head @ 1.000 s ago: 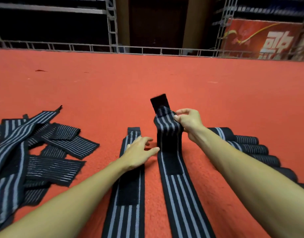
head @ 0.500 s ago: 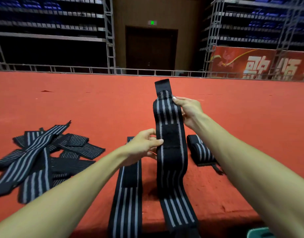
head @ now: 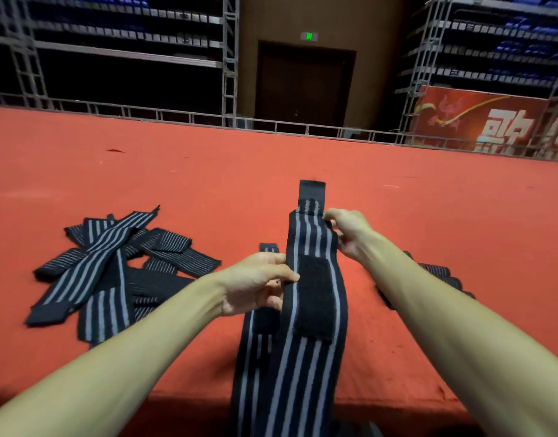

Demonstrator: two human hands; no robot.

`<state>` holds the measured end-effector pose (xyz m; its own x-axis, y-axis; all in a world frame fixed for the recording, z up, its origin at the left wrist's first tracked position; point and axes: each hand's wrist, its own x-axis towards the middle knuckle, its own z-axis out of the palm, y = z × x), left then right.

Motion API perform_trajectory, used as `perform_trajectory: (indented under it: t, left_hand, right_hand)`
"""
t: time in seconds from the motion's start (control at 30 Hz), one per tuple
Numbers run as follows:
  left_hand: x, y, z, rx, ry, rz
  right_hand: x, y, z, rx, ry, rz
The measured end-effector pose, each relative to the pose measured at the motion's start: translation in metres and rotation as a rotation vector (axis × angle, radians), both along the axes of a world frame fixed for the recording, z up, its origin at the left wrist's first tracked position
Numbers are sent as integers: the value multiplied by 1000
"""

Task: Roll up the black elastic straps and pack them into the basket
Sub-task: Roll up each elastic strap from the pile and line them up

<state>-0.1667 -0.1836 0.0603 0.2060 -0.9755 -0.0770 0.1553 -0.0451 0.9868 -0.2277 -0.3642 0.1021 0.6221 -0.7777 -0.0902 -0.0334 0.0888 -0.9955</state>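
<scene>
Strap up and ready to start the roll

Left hand pinches the strap at its left edge by the velcro patch, and right hand pinches it near the top tab. Next move, I reckon: fold the tab over and roll tight. Loose pile at 9 o'clock, more straps half hidden at 3. Red carpet, dark door at 12, banner at 1. No basket in view.

Count rn: left hand + right hand = 2. 1 raised strap, 1 flat strap. Loose pile approx 6-7, hard to tell. Rolled ones half hidden, can't count.
</scene>
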Motion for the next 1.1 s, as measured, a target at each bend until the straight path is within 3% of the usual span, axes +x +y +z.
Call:
perform_trajectory:
  t: [0.17, 0.23, 0.37, 0.5, 0.6, 0.8, 1.1]
  left_hand:
    - [35, 2, -38, 225, -142, 43]
    - [50, -2, -47, 251, -182, 157]
    - [84, -24, -64, 157, -335, 520]
    - [109, -44, -77, 66, -373, 645]
    - [122, -56, -89, 90, -455, 694]
    - [154, -91, -104, 151, -606, 810]
    - [166, -118, -133, 243, -829, 929]
  right_hand:
    - [31, -8, -44, -102, 117, 36]
    - [40, -14, -57, -85, 150, 60]
    - [55, -17, -82, 37, 138, 225]
    - [71, -17, -104, 46, 146, 300]
    - [81, -22, -114, -82, 158, 259]
    - [115, -47, -140, -545, 328, 100]
    - [140, -55, -171, -646, 406, -47]
